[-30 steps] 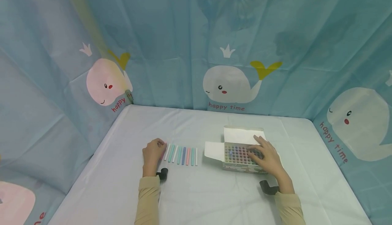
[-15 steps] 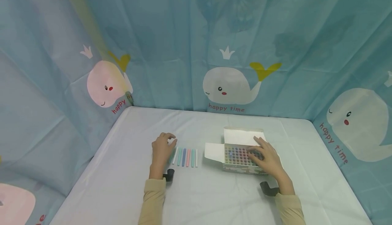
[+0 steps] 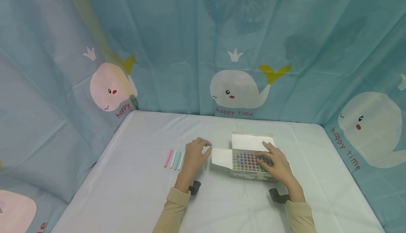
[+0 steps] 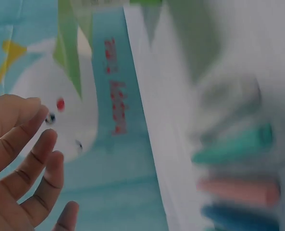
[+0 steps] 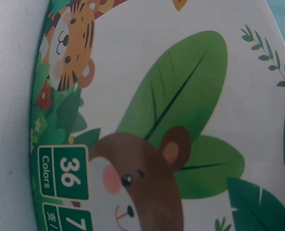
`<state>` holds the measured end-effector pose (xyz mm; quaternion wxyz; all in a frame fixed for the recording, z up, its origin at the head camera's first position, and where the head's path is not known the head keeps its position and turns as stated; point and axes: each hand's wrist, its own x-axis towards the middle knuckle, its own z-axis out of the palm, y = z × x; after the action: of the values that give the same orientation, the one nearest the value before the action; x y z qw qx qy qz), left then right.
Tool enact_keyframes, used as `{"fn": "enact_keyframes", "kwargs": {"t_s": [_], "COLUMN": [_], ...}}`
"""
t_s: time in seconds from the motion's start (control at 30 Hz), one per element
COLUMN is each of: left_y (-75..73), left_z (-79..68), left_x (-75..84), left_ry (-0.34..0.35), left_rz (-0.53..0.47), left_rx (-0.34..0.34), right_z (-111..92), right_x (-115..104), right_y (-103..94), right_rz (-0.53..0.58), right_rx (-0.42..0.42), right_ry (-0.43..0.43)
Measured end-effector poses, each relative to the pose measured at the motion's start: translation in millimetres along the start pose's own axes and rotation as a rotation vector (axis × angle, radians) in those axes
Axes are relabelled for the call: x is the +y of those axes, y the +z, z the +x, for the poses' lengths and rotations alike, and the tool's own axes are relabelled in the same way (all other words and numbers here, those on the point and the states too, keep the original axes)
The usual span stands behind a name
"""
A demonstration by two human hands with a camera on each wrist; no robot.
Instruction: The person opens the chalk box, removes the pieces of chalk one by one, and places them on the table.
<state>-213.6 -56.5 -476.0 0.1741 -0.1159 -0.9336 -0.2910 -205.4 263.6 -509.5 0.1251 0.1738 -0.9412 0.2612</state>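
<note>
My left hand (image 3: 193, 157) hovers by the row of felt-tip pens, thumb and forefinger apart, holding nothing. Left of it lie a pink pen (image 3: 168, 158), a turquoise pen (image 3: 177, 160) and white ones. The hand hides the pens on the right of the row. Blurred in the left wrist view are a green pen (image 4: 236, 144), a salmon pen (image 4: 241, 191) and a blue pen (image 4: 241, 219). My right hand (image 3: 277, 164) rests over the right part of an open pen box (image 3: 250, 175), fingers spread. Many pen ends show inside the box.
The box's back lid (image 3: 252, 141) stands raised, and its left flap (image 3: 222, 157) sticks out towards the left hand. Black wrist mounts (image 3: 278, 195) sit by both wrists. A white-covered table (image 3: 228, 208) meets a whale-print curtain (image 3: 177, 85).
My left hand has moved right along the pens, from the pink one towards the box flap, uncovering the pens at the left end. The right hand has stayed at the box.
</note>
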Motion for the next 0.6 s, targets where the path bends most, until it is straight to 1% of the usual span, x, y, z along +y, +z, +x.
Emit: {"fn": "enact_keyframes", "kwargs": {"t_s": [0.13, 0.23, 0.33, 0.43, 0.6], "left_y": [9.7, 17.6, 24.9, 32.5, 44.1], "left_z": [-2.6, -5.4, -8.2, -10.9, -15.3], "left_x": [18.0, 30.8, 42.3, 50.8, 59.2], "left_ry": [0.082, 0.156, 0.209, 0.232, 0.22], "left_rz": [-0.007, -0.005, 0.002, 0.022, 0.047], "left_rx": [-0.005, -0.026, -0.049, -0.058, -0.072], "right_z": [0.7, 0.9, 1.1, 1.0, 0.4], "right_x": [0.0, -0.3, -0.9, -1.4, -1.7], "right_y": [-0.2, -0.5, -0.7, -0.6, 0.4], "right_rz": [-0.006, -0.007, -0.004, -0.002, -0.003], "right_rx": [0.002, 0.004, 0.006, 0.008, 0.007], "right_ry": [-0.001, -0.003, 0.0, 0.006, 0.017]}}
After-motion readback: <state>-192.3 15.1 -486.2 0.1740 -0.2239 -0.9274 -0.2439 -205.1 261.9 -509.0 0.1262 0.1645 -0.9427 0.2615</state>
